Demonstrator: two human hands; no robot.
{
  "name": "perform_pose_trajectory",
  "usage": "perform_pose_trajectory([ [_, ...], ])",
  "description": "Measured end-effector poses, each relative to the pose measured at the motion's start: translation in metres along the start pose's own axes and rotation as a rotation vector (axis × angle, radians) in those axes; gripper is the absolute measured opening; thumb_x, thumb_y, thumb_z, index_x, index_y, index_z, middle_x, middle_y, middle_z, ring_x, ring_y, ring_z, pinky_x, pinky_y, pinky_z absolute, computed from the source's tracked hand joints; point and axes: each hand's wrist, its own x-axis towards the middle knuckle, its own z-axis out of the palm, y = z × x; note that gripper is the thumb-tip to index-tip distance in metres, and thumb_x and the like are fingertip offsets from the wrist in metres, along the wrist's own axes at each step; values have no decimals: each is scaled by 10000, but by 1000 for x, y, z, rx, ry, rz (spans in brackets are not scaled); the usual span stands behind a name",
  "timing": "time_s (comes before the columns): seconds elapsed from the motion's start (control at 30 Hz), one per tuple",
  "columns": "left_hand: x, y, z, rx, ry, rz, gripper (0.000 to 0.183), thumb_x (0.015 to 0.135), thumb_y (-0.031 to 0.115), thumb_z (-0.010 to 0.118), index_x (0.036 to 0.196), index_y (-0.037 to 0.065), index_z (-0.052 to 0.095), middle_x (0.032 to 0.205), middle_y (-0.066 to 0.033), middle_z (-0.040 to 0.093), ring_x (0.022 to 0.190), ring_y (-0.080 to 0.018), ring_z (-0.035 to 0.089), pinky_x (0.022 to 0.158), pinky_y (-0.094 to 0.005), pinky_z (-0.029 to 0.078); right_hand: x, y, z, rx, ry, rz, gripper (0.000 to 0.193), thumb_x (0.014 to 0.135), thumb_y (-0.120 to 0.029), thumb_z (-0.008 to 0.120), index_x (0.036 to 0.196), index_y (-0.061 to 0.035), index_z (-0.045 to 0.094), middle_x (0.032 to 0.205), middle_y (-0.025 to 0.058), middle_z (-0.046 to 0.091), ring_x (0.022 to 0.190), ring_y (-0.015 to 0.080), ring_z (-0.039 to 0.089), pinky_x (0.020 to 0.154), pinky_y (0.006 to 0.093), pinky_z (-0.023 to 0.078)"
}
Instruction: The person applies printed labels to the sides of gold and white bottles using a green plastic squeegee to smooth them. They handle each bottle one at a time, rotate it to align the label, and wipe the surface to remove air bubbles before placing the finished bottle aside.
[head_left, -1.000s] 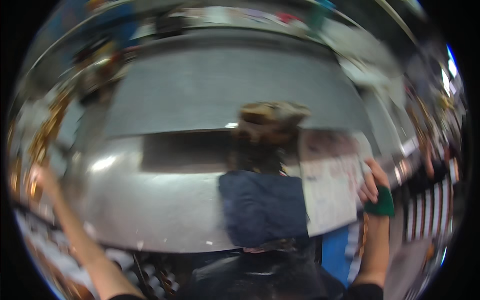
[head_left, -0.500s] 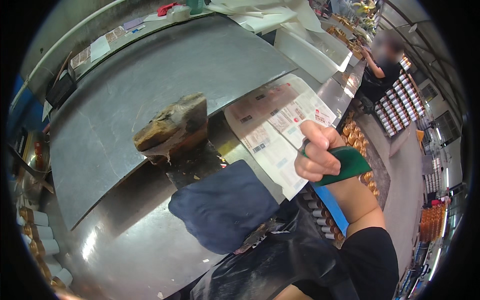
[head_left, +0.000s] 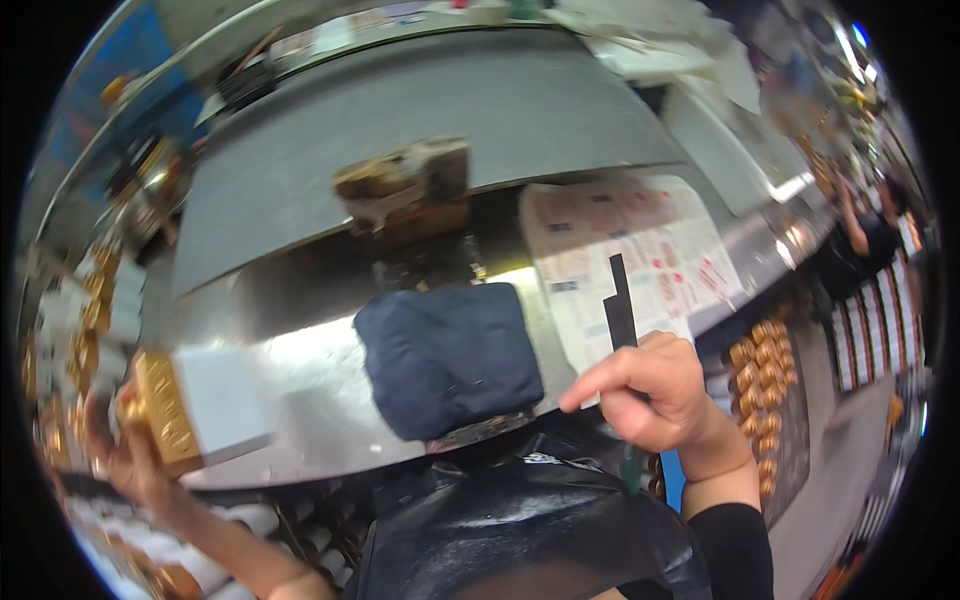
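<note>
At the left, my left hand [head_left: 135, 455] is closed around the gold end of a white-and-gold block [head_left: 225, 400], with raised marks on its gold face. The block is held over the near left part of the metal bench and is blurred. My right hand [head_left: 655, 390] is closed near the bench's front edge, its index finger reaching left. Below it, a sliver of a green scraper [head_left: 632, 470] shows; the hand hides most of it. A dark stepped strip [head_left: 620, 305] stands above the knuckles. Between my hands lies a folded dark blue cloth [head_left: 450, 355].
Beyond the cloth, a worn block [head_left: 400, 180] stands by a grey board [head_left: 430, 100]. Printed paper sheets [head_left: 570, 250] lie right of it. A white bin [head_left: 720, 150] is at the back right. Gold pieces [head_left: 765, 400] and a person [head_left: 870, 225] are at the right.
My left hand has come into view at the left with the white-and-gold block. My right hand has lowered and turned, so the green scraper is mostly hidden. The view has shifted left.
</note>
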Motion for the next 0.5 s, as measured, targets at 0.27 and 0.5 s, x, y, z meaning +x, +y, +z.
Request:
perform_pose_trajectory([
  [0.27, 18, 45, 209, -622, -573, -157, 565, 807, 164, 702, 1282, 16, 433, 1088, -152, 584, 944, -247, 647, 856, -367, 526, 21, 17, 22, -635, -114, -45, 962, 616, -472, 804, 1380, -6, 454, 511, -13, 434, 417, 105, 446, 441, 233, 378],
  [0.5, 62, 22, 274, -846, -885, -162, 547, 821, 119, 700, 1296, 2, 455, 1084, -128, 635, 1003, -208, 640, 911, -328, 499, 29, 33, 22, -408, -5, 89, 860, 761, -482, 722, 1385, 25, 415, 486, 33, 465, 394, 167, 493, 424, 271, 399],
])
